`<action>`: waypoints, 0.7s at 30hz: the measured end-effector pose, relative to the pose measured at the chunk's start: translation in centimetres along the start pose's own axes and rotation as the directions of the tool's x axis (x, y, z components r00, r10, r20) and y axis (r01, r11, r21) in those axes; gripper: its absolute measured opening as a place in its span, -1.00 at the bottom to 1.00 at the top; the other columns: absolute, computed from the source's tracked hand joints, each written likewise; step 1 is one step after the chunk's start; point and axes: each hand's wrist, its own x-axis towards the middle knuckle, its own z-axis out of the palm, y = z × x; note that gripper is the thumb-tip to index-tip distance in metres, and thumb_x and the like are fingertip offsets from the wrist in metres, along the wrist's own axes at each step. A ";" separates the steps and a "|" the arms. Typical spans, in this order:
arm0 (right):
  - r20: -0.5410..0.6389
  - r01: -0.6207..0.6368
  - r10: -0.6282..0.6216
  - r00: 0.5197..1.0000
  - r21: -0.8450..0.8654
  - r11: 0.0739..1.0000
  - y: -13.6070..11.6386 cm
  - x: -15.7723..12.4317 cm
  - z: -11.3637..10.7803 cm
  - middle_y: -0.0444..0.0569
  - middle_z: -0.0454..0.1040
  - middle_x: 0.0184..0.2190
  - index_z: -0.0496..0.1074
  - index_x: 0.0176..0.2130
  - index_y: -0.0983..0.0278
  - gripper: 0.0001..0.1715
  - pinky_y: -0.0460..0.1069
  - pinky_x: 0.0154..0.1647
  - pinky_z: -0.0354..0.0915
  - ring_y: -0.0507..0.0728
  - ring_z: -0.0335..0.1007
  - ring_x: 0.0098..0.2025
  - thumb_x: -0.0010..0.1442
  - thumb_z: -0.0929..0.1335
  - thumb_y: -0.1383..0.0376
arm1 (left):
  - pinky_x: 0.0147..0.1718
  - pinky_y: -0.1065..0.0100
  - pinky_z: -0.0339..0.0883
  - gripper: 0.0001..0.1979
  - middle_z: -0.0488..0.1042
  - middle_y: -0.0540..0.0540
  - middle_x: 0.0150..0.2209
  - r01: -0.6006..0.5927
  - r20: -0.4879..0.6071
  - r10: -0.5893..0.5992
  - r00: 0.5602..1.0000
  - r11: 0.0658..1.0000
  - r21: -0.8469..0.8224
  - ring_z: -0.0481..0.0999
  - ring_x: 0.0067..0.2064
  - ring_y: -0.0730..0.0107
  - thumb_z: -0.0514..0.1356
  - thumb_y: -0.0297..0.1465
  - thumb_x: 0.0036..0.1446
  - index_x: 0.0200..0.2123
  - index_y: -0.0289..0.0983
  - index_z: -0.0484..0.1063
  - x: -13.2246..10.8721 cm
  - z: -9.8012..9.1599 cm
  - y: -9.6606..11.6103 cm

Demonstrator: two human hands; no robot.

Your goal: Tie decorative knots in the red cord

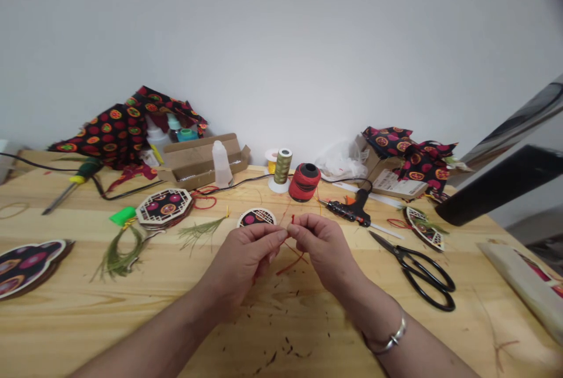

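Close together over the middle of the table, my left hand (255,252) and my right hand (323,246) both pinch a thin red cord (292,262). A small red end pokes up between the right thumb and index finger, while loose strands hang below the fingertips. Behind the left hand lies a round patterned piece with a pale lattice rim (257,217), partly covered by that hand. A red thread spool (304,182) stands just beyond the fingertips, next to an olive thread cone (282,168).
Black-handled scissors (422,272) and a glue gun (352,211) lie to the right. Leftward are octagonal patterned pieces (163,208), green tassel threads (119,252) and a screwdriver (73,184). A cardboard box (197,164) and white bottle (221,165) stand behind. Dark scraps (288,346) dot the tabletop.
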 end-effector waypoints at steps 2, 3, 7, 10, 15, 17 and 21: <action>0.008 0.001 -0.001 1.000 -0.014 1.000 -0.1 0.0 0.0 -0.21 0.24 -0.64 0.36 -0.55 0.32 -0.84 -0.12 -0.54 0.03 -0.05 0.06 -0.57 -0.03 0.36 0.28 | -0.72 0.54 -0.23 -0.79 0.19 0.13 -0.68 0.006 0.007 -0.006 1.000 1.000 -0.008 -0.01 -0.69 0.69 0.26 -0.25 -0.07 -0.47 -0.29 0.48 0.0 0.1 0.1; 0.008 0.002 -0.002 1.000 -0.019 1.000 -0.1 0.0 0.0 -0.21 0.24 -0.65 0.36 -0.55 0.32 -0.83 -0.12 -0.55 0.02 -0.05 0.05 -0.58 -0.02 0.36 0.28 | -0.72 0.54 -0.23 -0.80 0.21 0.12 -0.67 0.008 0.008 -0.008 1.000 1.000 -0.001 0.00 -0.69 0.69 0.26 -0.25 -0.08 -0.48 -0.29 0.47 0.0 0.1 0.2; -0.014 0.017 -0.018 1.000 -0.062 0.998 -0.2 0.2 -0.2 -0.22 0.21 -0.66 0.34 -0.56 0.32 -0.82 -0.13 -0.57 0.00 -0.05 0.03 -0.59 -0.01 0.35 0.27 | -0.73 0.52 -0.27 -0.77 0.09 0.15 -0.75 0.003 -0.012 -0.002 1.000 0.998 0.056 -0.07 -0.72 0.67 0.24 -0.23 -0.06 -0.52 -0.30 0.47 -0.1 0.2 0.4; -0.034 0.067 -0.072 0.997 -0.117 0.991 -0.1 0.3 -0.4 -0.21 0.23 -0.66 0.36 -0.55 0.31 -0.83 -0.13 -0.57 0.02 -0.04 0.05 -0.59 0.00 0.34 0.28 | -0.73 0.52 -0.30 -0.75 -0.01 0.19 -0.77 0.017 -0.035 -0.015 0.999 0.999 0.045 -0.12 -0.72 0.67 0.25 -0.21 -0.08 -0.46 -0.31 0.50 0.0 0.1 0.5; -0.070 0.150 -0.172 0.983 -0.241 0.959 -0.3 0.2 -0.5 -0.18 0.35 -0.62 0.37 -0.55 0.29 -0.86 -0.11 -0.48 0.14 -0.01 0.18 -0.55 0.01 0.32 0.33 | -0.73 0.53 -0.26 -0.76 0.09 0.15 -0.70 0.005 -0.009 -0.005 1.000 0.999 -0.036 -0.09 -0.69 0.68 0.28 -0.24 -0.11 -0.41 -0.31 0.51 0.0 -0.1 0.4; -0.068 0.179 -0.202 0.977 -0.254 0.951 -0.4 0.1 -0.4 -0.16 0.41 -0.59 0.38 -0.53 0.29 -0.87 -0.09 -0.42 0.18 0.01 0.26 -0.51 0.02 0.30 0.35 | -0.73 0.54 -0.26 -0.79 0.06 0.15 -0.69 0.012 0.029 -0.010 1.000 0.997 -0.072 -0.10 -0.67 0.67 0.28 -0.26 -0.10 -0.44 -0.30 0.50 0.0 -0.1 0.4; -0.066 0.175 -0.197 0.978 -0.248 0.953 -0.3 0.1 -0.4 -0.17 0.40 -0.61 0.36 -0.55 0.28 -0.85 -0.09 -0.43 0.19 0.01 0.27 -0.53 0.03 0.29 0.35 | -0.71 0.54 -0.24 -0.81 0.03 0.16 -0.70 -0.008 0.094 0.010 0.996 1.000 -0.014 -0.10 -0.66 0.65 0.25 -0.27 -0.05 -0.48 -0.29 0.49 -0.2 0.0 0.4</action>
